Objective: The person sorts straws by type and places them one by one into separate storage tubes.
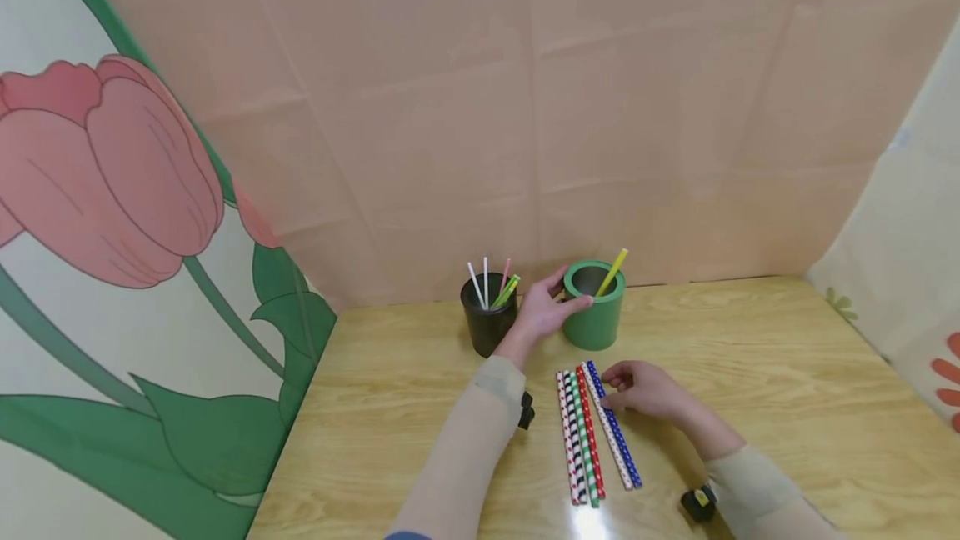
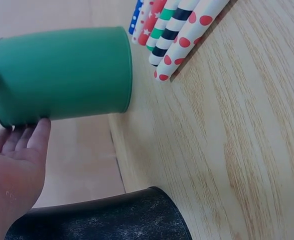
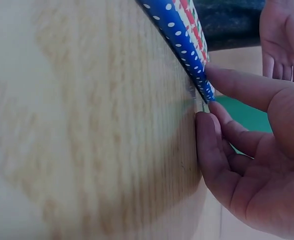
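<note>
My left hand (image 1: 545, 308) grips a green cup (image 1: 594, 327) near its rim, thumb at the front and fingers round the side. The cup stands upright with one yellow straw (image 1: 611, 272) in it. My right hand (image 1: 647, 390) is low at the table, thumb and forefinger pinching a blue straw (image 3: 174, 32) with white dots near its far end. That straw lies beside a white dotted straw (image 1: 609, 432). Left of these, red (image 1: 590, 432), green-striped (image 1: 582, 432), black-striped (image 1: 573, 432) and red-dotted white (image 1: 564, 432) straws lie side by side.
A black cup (image 1: 483, 332) with several white, pink and green straws stands left of the green cup, next to my left wrist. A pinkish sheet (image 1: 450, 148) hangs behind the wooden table (image 1: 360, 423). Small black devices sit at both wrists.
</note>
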Available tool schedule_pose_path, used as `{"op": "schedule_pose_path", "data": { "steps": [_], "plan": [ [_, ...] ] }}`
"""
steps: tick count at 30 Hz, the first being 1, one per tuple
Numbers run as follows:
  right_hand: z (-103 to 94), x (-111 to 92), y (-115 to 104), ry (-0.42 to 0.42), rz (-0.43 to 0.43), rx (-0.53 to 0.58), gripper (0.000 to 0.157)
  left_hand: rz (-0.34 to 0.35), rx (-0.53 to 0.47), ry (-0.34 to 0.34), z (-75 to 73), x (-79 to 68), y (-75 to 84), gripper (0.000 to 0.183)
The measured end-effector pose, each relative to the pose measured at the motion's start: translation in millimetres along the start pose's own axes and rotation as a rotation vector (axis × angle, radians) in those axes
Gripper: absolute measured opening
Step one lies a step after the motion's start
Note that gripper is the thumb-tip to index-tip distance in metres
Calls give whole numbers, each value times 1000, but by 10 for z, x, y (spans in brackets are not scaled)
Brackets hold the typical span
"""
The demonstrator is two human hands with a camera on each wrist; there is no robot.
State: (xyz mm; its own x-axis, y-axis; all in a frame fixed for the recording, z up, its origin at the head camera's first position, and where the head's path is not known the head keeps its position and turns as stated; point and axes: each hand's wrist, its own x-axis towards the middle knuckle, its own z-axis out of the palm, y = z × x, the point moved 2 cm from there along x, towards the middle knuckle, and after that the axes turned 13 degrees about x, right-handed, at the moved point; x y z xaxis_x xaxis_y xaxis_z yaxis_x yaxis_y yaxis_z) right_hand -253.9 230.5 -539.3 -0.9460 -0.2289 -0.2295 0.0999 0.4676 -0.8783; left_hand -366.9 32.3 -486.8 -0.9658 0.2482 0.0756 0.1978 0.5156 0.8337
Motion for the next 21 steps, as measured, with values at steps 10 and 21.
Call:
{"op": "schedule_pose_path", "data": {
  "steps": [10,21],
  "plan": [
    [15,-16,4,25,-19,-19,48,-2,18,4,-12,-16,14,85],
    [-48,-22,49,88,50,-25,41,-12,27,5,-4,11,7,86]
  ]
}}
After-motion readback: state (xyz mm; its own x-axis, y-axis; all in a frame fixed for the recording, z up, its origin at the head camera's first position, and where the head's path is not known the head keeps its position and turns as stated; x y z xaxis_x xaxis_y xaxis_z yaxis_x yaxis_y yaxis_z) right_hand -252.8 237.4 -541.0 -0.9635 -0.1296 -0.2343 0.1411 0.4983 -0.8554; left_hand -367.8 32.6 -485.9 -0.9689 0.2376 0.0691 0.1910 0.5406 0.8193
